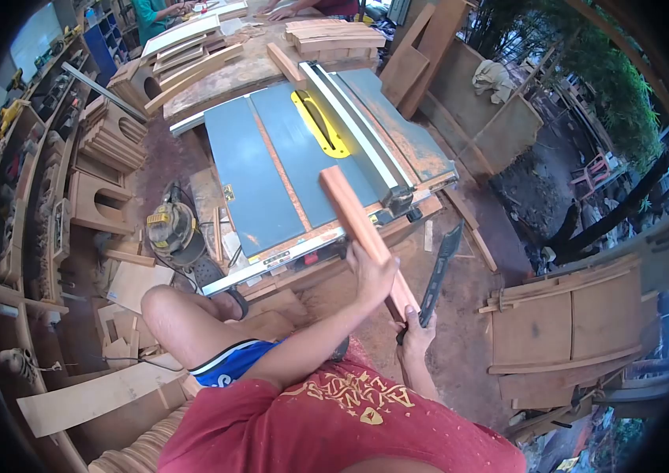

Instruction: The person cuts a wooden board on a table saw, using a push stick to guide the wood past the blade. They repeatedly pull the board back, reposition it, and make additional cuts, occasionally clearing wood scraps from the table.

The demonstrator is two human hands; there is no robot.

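Observation:
A reddish wooden bar (350, 211) slants across the middle, its far end over the near edge of the table saw (271, 158). My left hand (372, 274) is wrapped round the bar at its middle. At the bar's near end, my right hand (417, 334) is closed on the handle of a black push stick (440, 272) and also touches the wood. The push stick points up and away, to the right of the bar. Beyond them lie the saw's yellow insert (320, 126) and the long fence (358, 134).
Stacked boards (334, 35) lie on the bench behind the saw, where two people work. On the floor at left stands a yellow and black machine (174, 229). Wooden panels (567, 315) lean at right. Shelves line the left side.

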